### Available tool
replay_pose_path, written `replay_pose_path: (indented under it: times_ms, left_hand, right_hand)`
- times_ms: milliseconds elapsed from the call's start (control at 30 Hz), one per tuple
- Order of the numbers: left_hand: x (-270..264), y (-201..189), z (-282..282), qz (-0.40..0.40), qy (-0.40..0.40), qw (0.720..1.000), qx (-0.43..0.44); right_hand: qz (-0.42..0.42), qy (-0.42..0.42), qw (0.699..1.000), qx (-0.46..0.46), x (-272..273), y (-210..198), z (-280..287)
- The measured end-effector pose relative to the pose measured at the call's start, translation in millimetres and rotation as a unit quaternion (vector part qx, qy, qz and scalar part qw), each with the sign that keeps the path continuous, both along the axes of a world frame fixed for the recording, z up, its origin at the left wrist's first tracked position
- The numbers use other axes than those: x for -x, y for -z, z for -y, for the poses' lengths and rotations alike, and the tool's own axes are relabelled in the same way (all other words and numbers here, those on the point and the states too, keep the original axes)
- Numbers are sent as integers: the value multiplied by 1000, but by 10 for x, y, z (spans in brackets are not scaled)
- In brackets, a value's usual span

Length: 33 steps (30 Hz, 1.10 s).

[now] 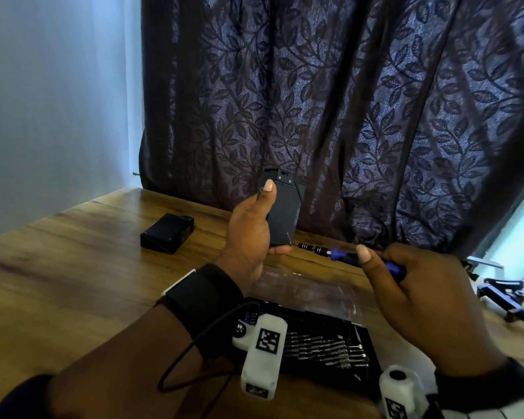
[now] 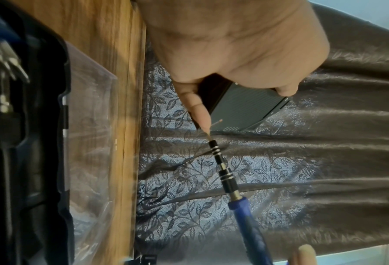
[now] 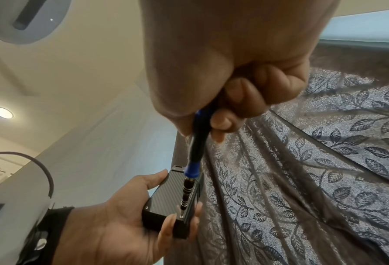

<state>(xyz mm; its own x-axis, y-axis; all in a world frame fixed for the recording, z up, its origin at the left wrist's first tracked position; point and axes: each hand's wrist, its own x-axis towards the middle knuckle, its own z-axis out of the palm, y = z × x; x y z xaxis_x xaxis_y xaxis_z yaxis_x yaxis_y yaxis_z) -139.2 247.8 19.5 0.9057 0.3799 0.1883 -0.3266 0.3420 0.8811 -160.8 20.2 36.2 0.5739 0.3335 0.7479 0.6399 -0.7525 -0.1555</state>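
Honestly, the left hand grips the black enclosure upright above the table; the right hand, curled round the screwdriver at three o'clock, presses it on the five o'clock corner screw, and with nothing bracing the enclosure it could slip and strip the head

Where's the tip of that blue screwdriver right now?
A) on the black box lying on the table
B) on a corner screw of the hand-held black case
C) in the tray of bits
B: in the right wrist view the tip of the screwdriver sits on a corner screw of the black case, which the left hand grips.
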Motion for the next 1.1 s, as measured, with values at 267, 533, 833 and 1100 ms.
replay_pose_path:
  times_ms: [267,533,833,1100]
  left_hand:
    - [-16,14,8,-5,6,1000,-6]
    - [-11,5,6,1,0,1000,-2]
    - [-21,25,8,-22,25,999,23]
    - [-16,-23,-7,10,127,977,172]
  right_hand:
    - [-15,-42,999,-19,37,3,-19]
    - [-9,10,1000,3,-27,18,9]
    - [6,-5,999,-34,-8,27,-7]
    - [55,-24,988,-139,-49,22,39]
